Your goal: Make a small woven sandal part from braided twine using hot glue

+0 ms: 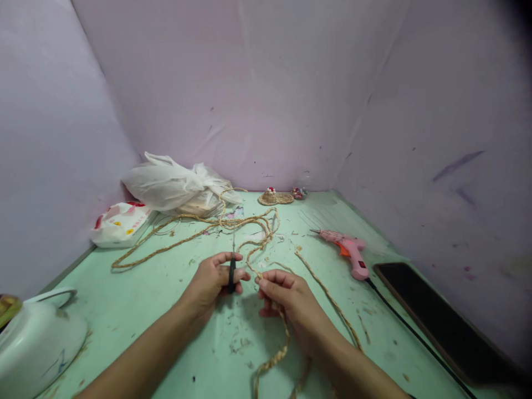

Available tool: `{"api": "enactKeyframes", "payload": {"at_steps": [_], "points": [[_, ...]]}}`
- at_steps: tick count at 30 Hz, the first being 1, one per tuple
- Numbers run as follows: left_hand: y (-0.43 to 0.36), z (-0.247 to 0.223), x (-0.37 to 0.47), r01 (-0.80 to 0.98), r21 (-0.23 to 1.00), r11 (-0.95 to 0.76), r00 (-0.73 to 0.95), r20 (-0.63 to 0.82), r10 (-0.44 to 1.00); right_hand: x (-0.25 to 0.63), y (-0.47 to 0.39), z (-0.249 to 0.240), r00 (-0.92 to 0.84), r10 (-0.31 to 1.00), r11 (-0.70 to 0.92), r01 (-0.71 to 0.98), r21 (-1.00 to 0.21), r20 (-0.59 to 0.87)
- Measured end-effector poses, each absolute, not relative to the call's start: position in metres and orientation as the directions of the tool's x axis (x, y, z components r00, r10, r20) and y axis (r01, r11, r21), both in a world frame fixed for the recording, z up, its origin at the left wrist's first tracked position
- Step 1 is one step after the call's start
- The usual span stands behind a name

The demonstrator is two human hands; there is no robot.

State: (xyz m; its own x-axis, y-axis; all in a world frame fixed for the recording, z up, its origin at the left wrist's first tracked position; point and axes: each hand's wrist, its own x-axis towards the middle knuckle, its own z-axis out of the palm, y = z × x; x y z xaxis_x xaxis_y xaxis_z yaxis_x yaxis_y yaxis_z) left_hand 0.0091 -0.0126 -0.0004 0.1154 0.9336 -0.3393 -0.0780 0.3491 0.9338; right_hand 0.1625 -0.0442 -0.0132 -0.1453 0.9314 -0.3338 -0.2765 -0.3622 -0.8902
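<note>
My left grip [214,280] is closed on scissors [232,271], my right grip [286,293] pinches braided cord [274,359] short of the surface's [137,293] far edge, and I judge it light, flexible, best held where tightly plaited.

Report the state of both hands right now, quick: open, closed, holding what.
Left hand: closed, holding black-handled metal scissors.
Right hand: closed, pinching a tan, braided, straw-like cord.
</note>
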Motion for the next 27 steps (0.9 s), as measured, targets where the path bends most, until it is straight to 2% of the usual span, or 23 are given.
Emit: {"api": "enactKeyframes", "payload": {"at_steps": [4, 9, 13, 18, 21, 27], "points": [[-0.016, -0.009, 0.016, -0.266, 0.874, 0.407, 0.198, -0.364, 0.91, 0.155, -0.049, -0.018, -0.288, 0.894, -0.412, -0.226, -0.883, -0.343], [-0.015, -0.01, 0.011, -0.298, 0.866, 0.401, 0.24, -0.339, 0.91, 0.157, -0.045, -0.024, -0.248, 0.919, -0.34, -0.103, -0.935, -0.307], [-0.017, -0.01, 0.011, -0.342, 0.812, 0.473, 0.302, -0.382, 0.874, 0.165, -0.037, -0.024, -0.076, 0.927, -0.375, -0.232, -0.898, -0.367], [-0.023, -0.018, 0.016, -0.376, 0.722, 0.581, 0.422, -0.424, 0.801, 0.17, -0.033, -0.024, -0.134, 0.931, -0.365, -0.425, -0.828, -0.341], [-0.024, -0.022, 0.017, -0.386, 0.693, 0.608, 0.443, -0.439, 0.782, 0.172, -0.033, -0.022, -0.093, 0.942, -0.328, -0.457, -0.826, -0.323], [-0.021, -0.017, 0.018, -0.358, 0.673, 0.648, 0.374, -0.532, 0.759, 0.176, -0.032, -0.016, -0.017, 0.946, -0.292, -0.477, -0.829, -0.323]]}}
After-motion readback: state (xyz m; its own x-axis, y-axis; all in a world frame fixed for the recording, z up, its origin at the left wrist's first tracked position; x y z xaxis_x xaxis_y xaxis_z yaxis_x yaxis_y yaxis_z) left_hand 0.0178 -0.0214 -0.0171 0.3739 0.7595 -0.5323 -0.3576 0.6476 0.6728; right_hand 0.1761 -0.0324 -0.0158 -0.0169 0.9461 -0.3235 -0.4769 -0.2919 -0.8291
